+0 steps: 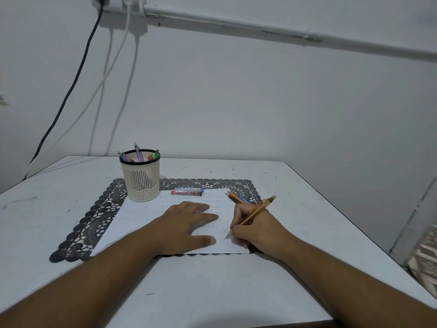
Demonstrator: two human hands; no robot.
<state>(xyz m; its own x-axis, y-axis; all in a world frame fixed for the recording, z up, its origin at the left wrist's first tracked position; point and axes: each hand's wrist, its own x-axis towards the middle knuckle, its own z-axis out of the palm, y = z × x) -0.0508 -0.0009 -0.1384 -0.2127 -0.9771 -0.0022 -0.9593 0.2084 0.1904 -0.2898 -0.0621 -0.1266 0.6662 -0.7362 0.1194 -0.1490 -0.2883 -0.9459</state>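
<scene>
Your right hand [255, 229] has its fingers curled around the orange pencil [257, 210] in a writing pinch, just right of the frame's centre. The heel of that hand rests at the right edge of the paper [142, 223], probably to brace it for small strokes. The pencil's long axis runs diagonally. Its cap end sticks out toward the upper right above your knuckles, and its tip points down and to the left. The tip meets the sheet near its lower right corner, where faint marks show.

Your left hand [186, 223] lies flat on the middle of the paper with fingers straight and thumb spread, gripping nothing. It looks placed there to pin the sheet so it cannot slide on the black lace mat [94, 223] beneath.

The mesh pen cup [141, 183] stands at the sheet's upper left corner. A small lead case [187, 191] lies along the top edge, and spare pencils [237, 198] lie just above your right hand. All of these sit within easy reach on the white counter [212, 280].
</scene>
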